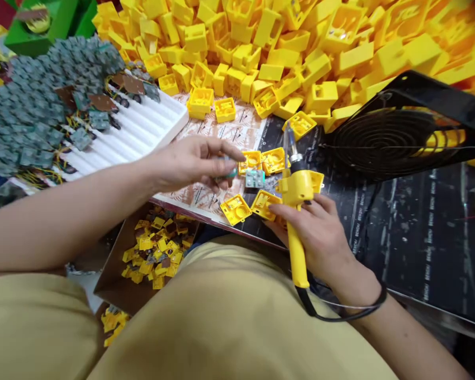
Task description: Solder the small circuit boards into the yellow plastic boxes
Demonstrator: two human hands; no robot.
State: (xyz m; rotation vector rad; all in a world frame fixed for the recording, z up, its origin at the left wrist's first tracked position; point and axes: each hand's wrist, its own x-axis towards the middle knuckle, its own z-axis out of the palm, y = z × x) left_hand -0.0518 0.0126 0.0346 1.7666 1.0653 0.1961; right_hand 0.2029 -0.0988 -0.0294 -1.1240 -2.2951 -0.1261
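Observation:
My left hand [200,163] pinches a small grey-teal switch-like part [231,170], mostly covered by its fingers. Right beside it, a similar grey-teal part [255,179] sits among open yellow plastic housings [274,160]. My right hand [320,229] is closed, thumb and fingers at the edge of a yellow housing [266,203]. In front of that hand is a yellow-handled soldering iron [298,253], its tip pointing away from me, against a yellow block [298,186]. The iron's cord [340,318] loops by my right wrist. Another open housing [236,209] lies near the table edge.
A big heap of yellow housings [269,53] fills the back. Grey-teal parts [35,111] are piled on a ridged white tray [142,124] at left. A black fan [391,137] leans at right. Below the table, a cardboard box [116,264] holds yellow pieces.

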